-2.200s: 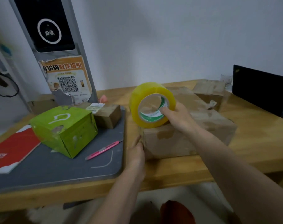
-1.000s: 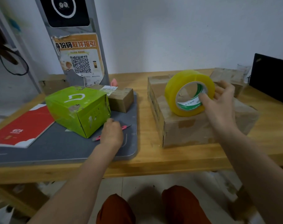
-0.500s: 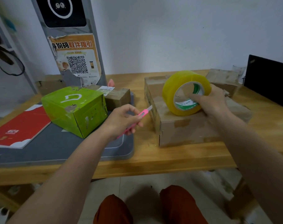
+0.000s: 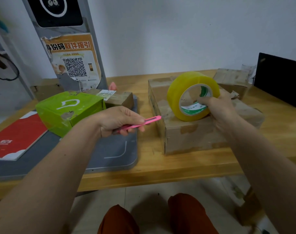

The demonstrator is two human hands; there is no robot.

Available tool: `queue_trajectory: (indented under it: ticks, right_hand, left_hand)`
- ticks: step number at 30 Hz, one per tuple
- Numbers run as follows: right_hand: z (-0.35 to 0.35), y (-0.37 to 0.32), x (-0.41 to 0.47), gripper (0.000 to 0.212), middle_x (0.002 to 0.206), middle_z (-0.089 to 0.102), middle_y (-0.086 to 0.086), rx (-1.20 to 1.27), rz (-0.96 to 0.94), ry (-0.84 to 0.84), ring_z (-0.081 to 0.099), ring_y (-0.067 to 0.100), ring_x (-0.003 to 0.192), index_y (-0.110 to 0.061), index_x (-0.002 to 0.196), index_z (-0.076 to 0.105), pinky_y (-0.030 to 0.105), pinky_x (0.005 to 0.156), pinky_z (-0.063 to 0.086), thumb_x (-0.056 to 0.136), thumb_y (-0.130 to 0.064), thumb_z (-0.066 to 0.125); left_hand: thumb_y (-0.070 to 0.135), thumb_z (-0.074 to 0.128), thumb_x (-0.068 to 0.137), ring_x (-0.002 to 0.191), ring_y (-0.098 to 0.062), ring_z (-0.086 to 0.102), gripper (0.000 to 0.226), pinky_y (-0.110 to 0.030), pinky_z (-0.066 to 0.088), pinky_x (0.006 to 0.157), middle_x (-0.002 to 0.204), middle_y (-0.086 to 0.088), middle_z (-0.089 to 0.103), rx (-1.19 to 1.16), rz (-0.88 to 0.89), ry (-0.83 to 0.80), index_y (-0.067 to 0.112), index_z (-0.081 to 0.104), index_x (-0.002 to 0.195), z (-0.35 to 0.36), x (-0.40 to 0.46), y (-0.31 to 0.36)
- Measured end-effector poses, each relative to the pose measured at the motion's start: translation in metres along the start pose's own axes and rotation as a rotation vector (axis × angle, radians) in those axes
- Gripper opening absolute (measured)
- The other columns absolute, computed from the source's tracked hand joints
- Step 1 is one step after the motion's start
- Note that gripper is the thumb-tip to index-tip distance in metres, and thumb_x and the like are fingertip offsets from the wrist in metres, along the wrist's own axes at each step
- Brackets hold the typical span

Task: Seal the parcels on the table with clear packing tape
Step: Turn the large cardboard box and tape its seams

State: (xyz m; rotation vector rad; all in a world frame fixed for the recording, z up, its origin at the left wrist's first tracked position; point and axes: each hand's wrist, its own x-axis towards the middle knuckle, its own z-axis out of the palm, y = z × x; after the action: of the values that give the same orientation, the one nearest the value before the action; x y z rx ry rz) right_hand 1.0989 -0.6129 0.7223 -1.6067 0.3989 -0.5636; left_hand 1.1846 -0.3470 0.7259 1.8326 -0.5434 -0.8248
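On the bench's right half, I am watching the right hand (image 4: 218,105) holding the tape roll (image 4: 192,96) on its edge on top of the big box (image 4: 191,132), fingers curling into the roll's core and thumb lying over its outer side. That box is sitting near the front edge, with a smaller box (image 4: 231,78) lying behind it toward the back right corner, beside a black screen (image 4: 279,78). Left of the big box, the left hand (image 4: 117,120) is pinching a pink cutter (image 4: 140,124), fingers clamping round its handle, the tip pointing right and hovering just beside the box's left top edge; I cannot tell whether it is touching. Under that hand a grey mat (image 4: 110,149) is covering the bench's left half, carrying a green box (image 4: 69,110), a brown parcel (image 4: 118,98) behind it, and a red booklet (image 4: 15,137) at the left edge.
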Motion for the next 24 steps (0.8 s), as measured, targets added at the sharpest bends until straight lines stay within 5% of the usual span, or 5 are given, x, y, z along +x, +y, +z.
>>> queue_trajectory:
  ticks: [3, 9, 15, 19, 24]
  right_hand:
    - [-0.001, 0.002, 0.001, 0.031, 0.094, 0.070, -0.001, 0.016, -0.022, 0.000, 0.065, 0.026, 0.101, -0.027, 0.089, 0.064, 0.047, 0.096, 0.052, 0.084, 0.003, 0.066]
    - [-0.001, 0.004, 0.002, 0.030, 0.096, 0.070, 0.000, 0.023, -0.045, -0.013, 0.066, 0.026, 0.102, -0.028, 0.089, 0.065, 0.049, 0.097, 0.051, 0.084, 0.002, 0.066]
    - [-0.001, 0.005, 0.002, 0.031, 0.098, 0.071, 0.002, 0.034, -0.072, -0.023, 0.067, 0.026, 0.101, -0.028, 0.091, 0.065, 0.049, 0.095, 0.052, 0.086, 0.003, 0.063]
    - [0.000, 0.006, 0.001, 0.029, 0.100, 0.071, 0.003, 0.033, -0.087, -0.033, 0.067, 0.027, 0.102, -0.028, 0.090, 0.067, 0.051, 0.094, 0.053, 0.086, 0.001, 0.064]
    - [-0.001, 0.006, 0.001, 0.030, 0.098, 0.071, -0.001, 0.040, -0.093, -0.039, 0.066, 0.024, 0.102, -0.028, 0.091, 0.066, 0.048, 0.095, 0.053, 0.087, 0.002, 0.063]
  left_hand:
    - [0.028, 0.067, 0.079, 0.040, -0.005, 0.033, 0.027, -0.011, 0.025, 0.035, 0.056, -0.004, 0.049, 0.056, -0.073, -0.040, 0.001, 0.071, 0.080, -0.006, 0.002, 0.004]
    - [0.015, 0.062, 0.088, 0.042, -0.003, 0.033, 0.019, -0.011, 0.022, 0.033, 0.065, -0.001, 0.053, 0.056, -0.082, -0.073, 0.003, 0.073, 0.097, -0.010, 0.012, 0.016]
    - [0.022, 0.062, 0.079, 0.041, -0.002, 0.033, 0.036, -0.011, 0.021, 0.033, 0.063, 0.000, 0.052, 0.099, -0.087, -0.114, 0.002, 0.071, 0.107, -0.012, 0.019, 0.024]
    - [0.015, 0.058, 0.093, 0.041, -0.002, 0.034, 0.041, -0.011, 0.023, 0.033, 0.065, 0.000, 0.051, 0.085, -0.052, -0.082, -0.014, 0.058, 0.123, -0.002, 0.032, 0.022]
    - [0.021, 0.060, 0.096, 0.048, -0.007, 0.031, 0.043, -0.013, 0.023, 0.034, 0.079, -0.013, 0.042, 0.143, -0.026, 0.012, -0.017, 0.058, 0.116, -0.002, 0.041, 0.015]
